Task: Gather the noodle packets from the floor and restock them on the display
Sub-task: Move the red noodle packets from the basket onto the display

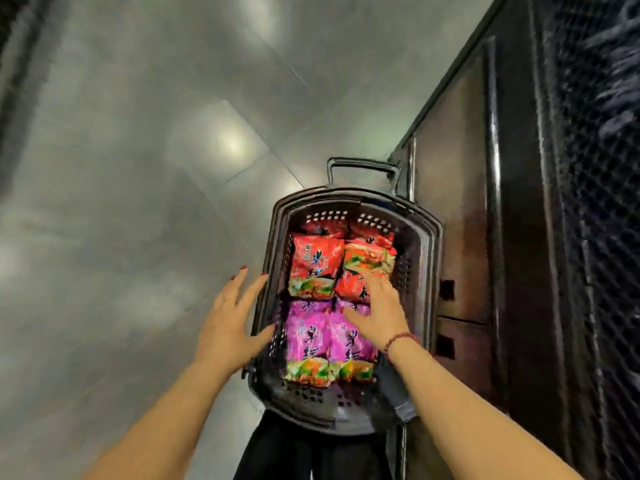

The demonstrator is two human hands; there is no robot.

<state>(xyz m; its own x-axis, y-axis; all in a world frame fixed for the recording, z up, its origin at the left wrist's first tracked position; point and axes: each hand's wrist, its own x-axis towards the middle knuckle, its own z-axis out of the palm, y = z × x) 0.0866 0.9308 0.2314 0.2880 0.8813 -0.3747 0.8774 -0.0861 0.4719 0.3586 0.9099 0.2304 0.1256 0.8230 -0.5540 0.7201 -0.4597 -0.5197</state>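
A dark plastic shopping basket (429,271) stands on the floor in front of me. Red noodle packets (313,263) fill its far half and pink noodle packets (308,337) fill its near half. My left hand (230,323) hovers open at the basket's left rim, fingers spread. My right hand (379,308) reaches into the basket with straight fingers, lying over a red packet and the top of a pink one. It grips nothing that I can see.
A tall dark cabinet (485,237) with a mesh panel (595,202) runs along the right, close to the basket. The basket's pull handle (362,164) sticks out at the far end. Grey tiled floor (138,202) stretches to the left. My dark trousers show below the basket.
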